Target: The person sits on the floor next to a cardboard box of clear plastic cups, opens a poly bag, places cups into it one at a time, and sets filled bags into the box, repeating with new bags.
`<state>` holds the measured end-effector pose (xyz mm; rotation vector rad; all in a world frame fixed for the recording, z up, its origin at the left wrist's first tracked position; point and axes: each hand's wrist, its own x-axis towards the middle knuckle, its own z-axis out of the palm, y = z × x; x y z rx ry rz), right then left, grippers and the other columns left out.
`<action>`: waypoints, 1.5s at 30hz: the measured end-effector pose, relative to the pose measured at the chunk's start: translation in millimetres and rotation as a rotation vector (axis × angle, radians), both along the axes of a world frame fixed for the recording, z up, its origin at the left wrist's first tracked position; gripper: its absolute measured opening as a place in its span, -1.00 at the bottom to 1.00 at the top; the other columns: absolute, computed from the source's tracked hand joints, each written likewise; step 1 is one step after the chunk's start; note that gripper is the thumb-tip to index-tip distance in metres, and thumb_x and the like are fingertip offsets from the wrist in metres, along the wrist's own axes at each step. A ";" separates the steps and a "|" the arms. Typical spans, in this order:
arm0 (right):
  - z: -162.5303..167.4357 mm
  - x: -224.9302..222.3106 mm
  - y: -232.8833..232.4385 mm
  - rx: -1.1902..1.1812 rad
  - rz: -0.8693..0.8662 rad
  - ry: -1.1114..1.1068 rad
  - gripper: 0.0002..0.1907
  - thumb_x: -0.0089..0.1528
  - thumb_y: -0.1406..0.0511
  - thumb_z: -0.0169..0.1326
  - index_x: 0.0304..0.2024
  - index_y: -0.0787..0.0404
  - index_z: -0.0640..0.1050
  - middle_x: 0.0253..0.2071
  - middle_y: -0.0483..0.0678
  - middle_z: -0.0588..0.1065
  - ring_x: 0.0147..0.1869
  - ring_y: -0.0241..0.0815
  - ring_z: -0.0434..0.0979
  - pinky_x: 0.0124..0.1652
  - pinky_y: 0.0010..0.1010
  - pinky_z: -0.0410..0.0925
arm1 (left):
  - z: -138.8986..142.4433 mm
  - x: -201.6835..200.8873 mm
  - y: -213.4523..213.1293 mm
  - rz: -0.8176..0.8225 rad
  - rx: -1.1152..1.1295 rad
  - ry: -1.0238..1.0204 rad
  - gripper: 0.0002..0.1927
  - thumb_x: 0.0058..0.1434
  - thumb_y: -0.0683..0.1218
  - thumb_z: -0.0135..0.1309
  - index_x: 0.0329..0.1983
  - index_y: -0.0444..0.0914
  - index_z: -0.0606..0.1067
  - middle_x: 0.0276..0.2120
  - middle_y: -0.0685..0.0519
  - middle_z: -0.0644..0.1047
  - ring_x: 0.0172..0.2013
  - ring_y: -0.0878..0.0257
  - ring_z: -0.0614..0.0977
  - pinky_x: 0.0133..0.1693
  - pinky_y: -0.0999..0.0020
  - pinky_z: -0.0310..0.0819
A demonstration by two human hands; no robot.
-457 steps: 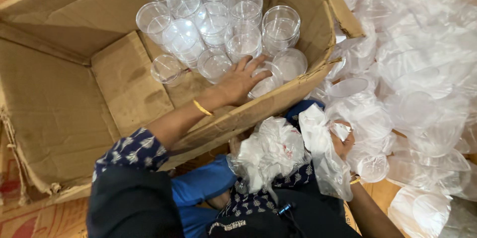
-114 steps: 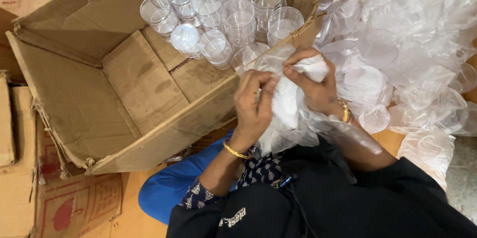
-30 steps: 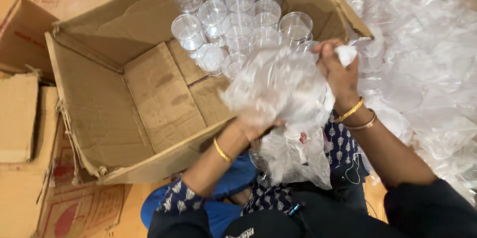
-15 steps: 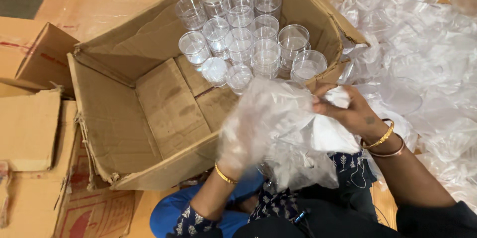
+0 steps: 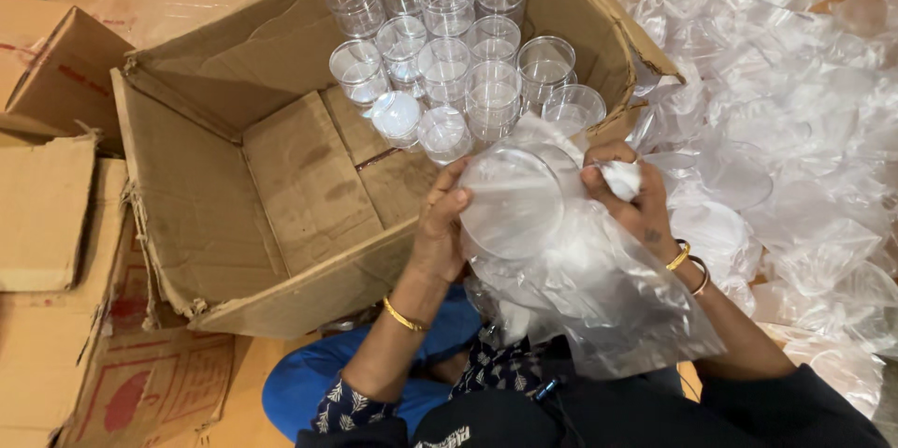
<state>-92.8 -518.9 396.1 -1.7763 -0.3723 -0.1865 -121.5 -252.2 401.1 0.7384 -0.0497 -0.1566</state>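
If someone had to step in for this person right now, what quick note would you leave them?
Left hand: grips the rim of a clear round container that sits inside a thin plastic bag.
Right hand: pinches the bag's bunched top, a wad of white plastic between its fingers.
Cardboard box: open, with clear containers stood in rows at its far end; the near floor is bare.
Heap of plastic bags and containers: lies to the right.
Done: several rows are packed.
Left: the bagged container is not yet in the box, and the heap probably awaits sorting.
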 end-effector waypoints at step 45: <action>32.9 -16.5 -139.5 -0.835 -0.492 -0.361 -0.71 0.10 0.50 0.16 -0.14 0.14 0.56 -0.13 -0.02 0.61 -0.10 -0.04 0.65 -0.10 -0.35 0.43 | -17.1 -22.3 -47.3 0.048 0.846 -0.440 -0.86 0.33 -0.19 0.12 -0.07 -0.29 0.57 -0.03 0.01 0.48 -0.09 0.26 0.59 -0.06 0.40 0.51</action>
